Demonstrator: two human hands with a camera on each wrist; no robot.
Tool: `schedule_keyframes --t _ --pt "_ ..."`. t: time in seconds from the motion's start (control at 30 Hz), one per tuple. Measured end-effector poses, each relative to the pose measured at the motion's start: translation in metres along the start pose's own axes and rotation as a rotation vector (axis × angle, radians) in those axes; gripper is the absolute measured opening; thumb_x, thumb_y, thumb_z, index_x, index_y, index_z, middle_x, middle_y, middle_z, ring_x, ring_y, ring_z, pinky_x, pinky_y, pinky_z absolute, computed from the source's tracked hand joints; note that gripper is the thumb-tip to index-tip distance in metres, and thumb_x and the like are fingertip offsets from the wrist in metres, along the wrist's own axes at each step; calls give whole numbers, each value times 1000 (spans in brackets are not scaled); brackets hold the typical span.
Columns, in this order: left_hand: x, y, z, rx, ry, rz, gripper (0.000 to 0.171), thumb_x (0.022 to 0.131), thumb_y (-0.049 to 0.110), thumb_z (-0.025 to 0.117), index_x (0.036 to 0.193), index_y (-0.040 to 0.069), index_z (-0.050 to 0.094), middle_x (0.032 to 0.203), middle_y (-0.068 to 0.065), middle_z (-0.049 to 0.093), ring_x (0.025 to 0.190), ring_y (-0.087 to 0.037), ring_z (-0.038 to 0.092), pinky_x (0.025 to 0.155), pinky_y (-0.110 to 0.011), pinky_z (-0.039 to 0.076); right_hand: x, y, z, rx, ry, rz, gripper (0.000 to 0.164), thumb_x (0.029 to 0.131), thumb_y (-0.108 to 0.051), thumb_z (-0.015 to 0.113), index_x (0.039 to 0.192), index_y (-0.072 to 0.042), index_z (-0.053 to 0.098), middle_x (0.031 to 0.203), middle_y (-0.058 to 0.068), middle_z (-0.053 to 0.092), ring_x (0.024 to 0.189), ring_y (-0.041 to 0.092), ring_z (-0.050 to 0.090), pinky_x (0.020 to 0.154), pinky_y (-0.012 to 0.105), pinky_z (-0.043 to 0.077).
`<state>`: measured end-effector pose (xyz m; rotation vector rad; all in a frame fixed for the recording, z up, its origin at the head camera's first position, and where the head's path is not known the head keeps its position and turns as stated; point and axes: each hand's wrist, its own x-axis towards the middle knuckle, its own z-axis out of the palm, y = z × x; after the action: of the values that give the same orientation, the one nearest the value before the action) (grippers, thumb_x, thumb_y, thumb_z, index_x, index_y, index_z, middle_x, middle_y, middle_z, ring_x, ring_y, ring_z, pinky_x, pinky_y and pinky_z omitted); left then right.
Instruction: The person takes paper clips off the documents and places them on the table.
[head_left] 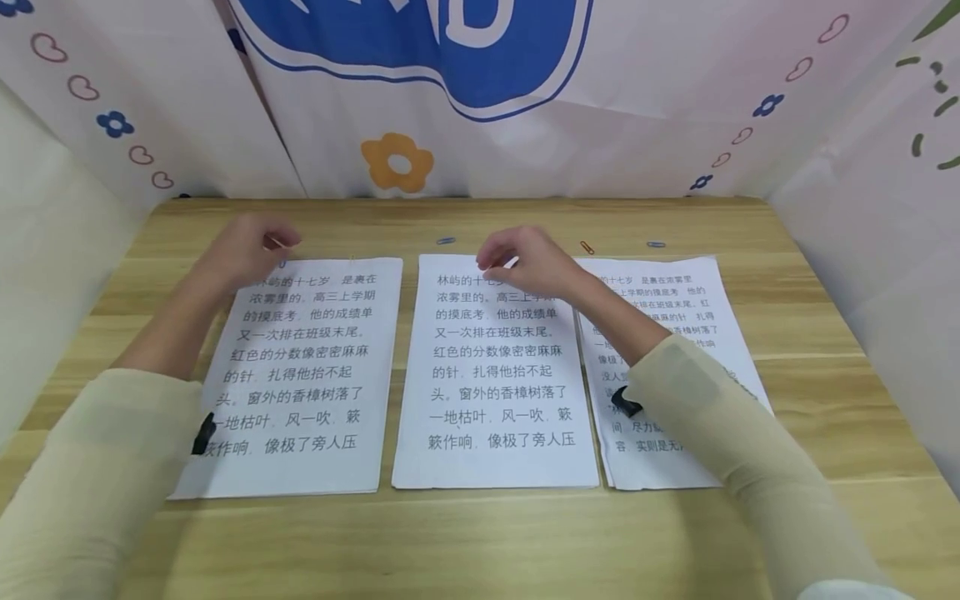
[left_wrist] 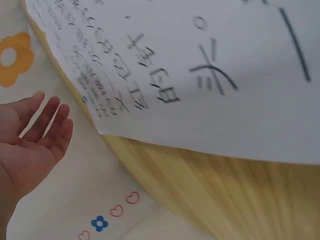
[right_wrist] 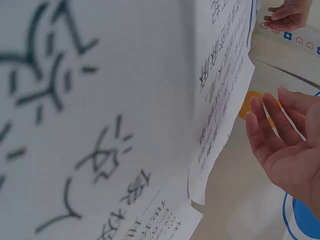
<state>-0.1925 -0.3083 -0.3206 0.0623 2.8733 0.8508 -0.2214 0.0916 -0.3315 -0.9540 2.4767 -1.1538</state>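
Three printed sheets or stacks lie side by side: a left one, a middle one and a right one. My left hand hovers by the top left corner of the left stack, beside a small blue paper clip on its top edge. In the left wrist view that hand has loosely bent fingers and nothing in them. Over the top right of the middle stack is my right hand. Its fingers are relaxed and hold nothing in the right wrist view.
Behind the papers lie a blue paper clip, an orange paper clip and another blue paper clip. The wooden table ends at a patterned cloth. My right forearm crosses the right stack.
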Motion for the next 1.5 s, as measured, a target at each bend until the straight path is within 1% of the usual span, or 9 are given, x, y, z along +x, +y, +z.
schedule_keyframes --t 0.23,0.43,0.67,0.97,1.1,1.23,1.33,1.43,1.5 --pt "-4 -20 -1 54 -5 -84 36 102 3 56 134 -13 54 129 -36 53 115 -50 51 98 -64 44 9 -7 6 3 -22 -23 18 95 0 72 112 4 71 110 17 74 103 25 71 94 33 56" --pt "-6 -31 -4 95 -29 -117 40 95 -3 62 133 -14 53 133 -38 49 119 -53 47 102 -67 40 17 -12 11 3 -28 -38 17 95 -1 71 112 4 72 108 15 74 102 23 71 94 31 56" --pt "-6 -37 -4 87 -27 -142 42 93 -6 62 133 -14 51 128 -37 49 115 -53 50 98 -65 42 27 -14 19 -6 -30 -27 17 96 -4 72 112 3 72 106 10 74 100 20 70 95 28 53" --pt "-1 -42 -2 88 13 -169 40 92 -9 62 131 -13 54 124 -37 51 112 -52 50 95 -63 43 37 -14 27 -8 -43 10 20 97 -4 71 116 2 72 109 11 73 104 20 69 95 27 53" --pt "-2 -42 -2 74 35 -180 37 93 -10 58 130 -14 55 123 -36 51 111 -51 49 95 -62 43 42 -18 31 -11 -43 12 19 97 -4 71 115 1 72 108 10 74 102 19 69 94 26 53" --pt "-3 -42 -2 38 65 -198 31 95 -9 54 126 -15 59 120 -34 52 108 -47 50 88 -55 46 48 -22 37 -32 -44 22 19 97 -6 72 114 1 72 107 9 73 101 18 69 91 25 53" --pt "-4 -43 -4 22 87 -205 28 97 -8 54 123 -13 62 118 -32 53 104 -43 50 80 -47 47 54 -25 43 -45 -43 40 19 97 -7 73 114 1 72 109 9 73 102 18 69 90 23 54" --pt "-5 -43 -7 18 100 -200 26 98 -7 55 122 -12 63 117 -29 54 101 -40 50 73 -39 46 59 -28 48 -47 -36 66 23 96 -7 73 117 1 71 113 11 72 105 19 69 90 22 54" --pt "-7 -43 -9 13 105 -183 25 98 -7 56 121 -12 64 116 -29 54 98 -39 50 68 -34 46 63 -30 51 -45 -30 86 27 97 -7 72 122 1 70 118 12 71 107 20 68 91 22 54"
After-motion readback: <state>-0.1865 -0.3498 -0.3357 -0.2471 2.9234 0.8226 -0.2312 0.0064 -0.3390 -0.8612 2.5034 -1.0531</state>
